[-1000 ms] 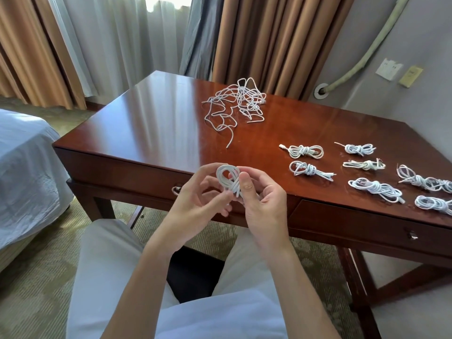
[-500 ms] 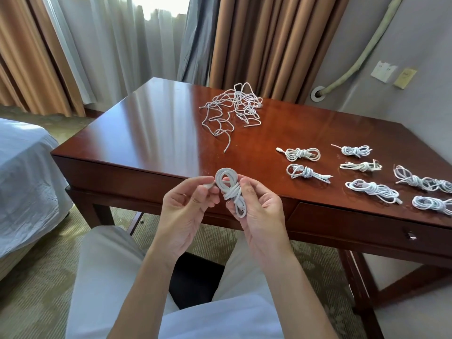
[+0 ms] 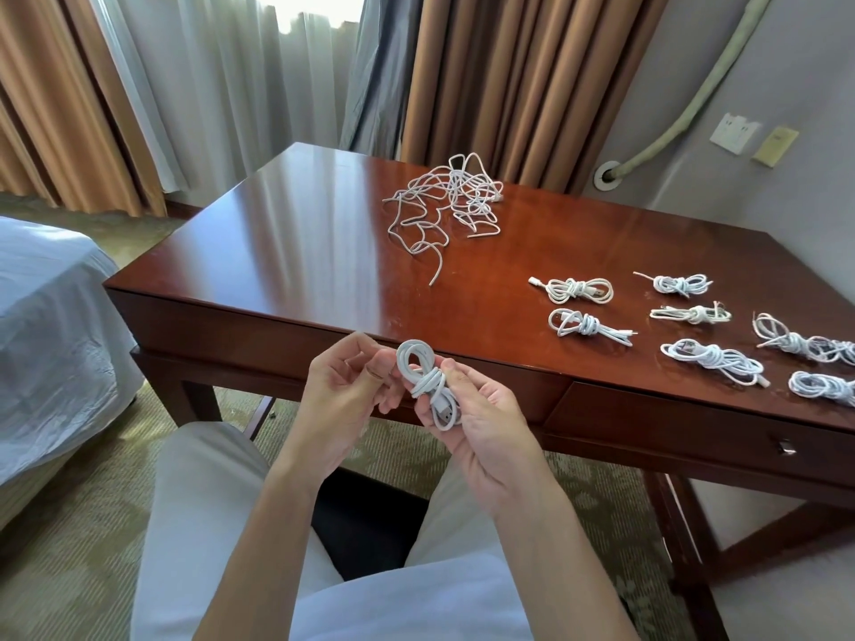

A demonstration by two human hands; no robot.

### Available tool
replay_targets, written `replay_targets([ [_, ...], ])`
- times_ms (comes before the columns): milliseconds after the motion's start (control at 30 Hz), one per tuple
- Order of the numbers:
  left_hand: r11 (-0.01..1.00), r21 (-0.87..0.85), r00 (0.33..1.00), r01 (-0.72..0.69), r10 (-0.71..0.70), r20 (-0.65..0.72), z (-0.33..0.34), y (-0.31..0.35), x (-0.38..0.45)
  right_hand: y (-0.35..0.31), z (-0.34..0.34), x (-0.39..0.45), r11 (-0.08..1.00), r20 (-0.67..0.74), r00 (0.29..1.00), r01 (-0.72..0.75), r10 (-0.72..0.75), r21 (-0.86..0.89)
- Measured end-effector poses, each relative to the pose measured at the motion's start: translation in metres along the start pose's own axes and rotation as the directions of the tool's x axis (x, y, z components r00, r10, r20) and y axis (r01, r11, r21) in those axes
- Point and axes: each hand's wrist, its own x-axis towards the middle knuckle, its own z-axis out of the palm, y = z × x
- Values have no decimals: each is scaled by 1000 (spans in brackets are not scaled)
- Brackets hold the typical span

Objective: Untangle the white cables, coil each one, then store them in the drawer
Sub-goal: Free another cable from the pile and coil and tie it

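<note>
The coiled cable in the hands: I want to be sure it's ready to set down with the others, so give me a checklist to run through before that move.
1. Coiled cable wrapped around its middle: ok, a wrap crosses the loops.
2. Loose end tucked in: cannot tell, the left hand covers that side.
3. Secure hold: ok, the right hand grips the lower loops.
4. Free spot on the desk: ok, bare wood lies in front of the finished coils.
5. Tangled pile finished: not ok, cables remain knotted.
6. Drawer open for storing: not ok, it is shut.
</note>
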Motion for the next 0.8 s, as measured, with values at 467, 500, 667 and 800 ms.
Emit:
replay_targets([
  [467, 987, 158, 997, -25, 35, -65, 5, -2, 3, -1, -9, 3, 971, 83, 992, -112, 96, 209],
  [500, 985, 174, 997, -24, 36, -70, 5, -3, 4, -1, -10, 3, 969, 86, 991, -115, 99, 220],
  [667, 966, 260, 999, -12, 20, -29, 8, -2, 3, -1, -15, 4, 967, 82, 992, -108, 91, 231],
  [800, 964, 266, 999, -7, 18, -37, 8, 0, 4, -1, -14, 5, 970, 80, 993, -98, 82, 223],
])
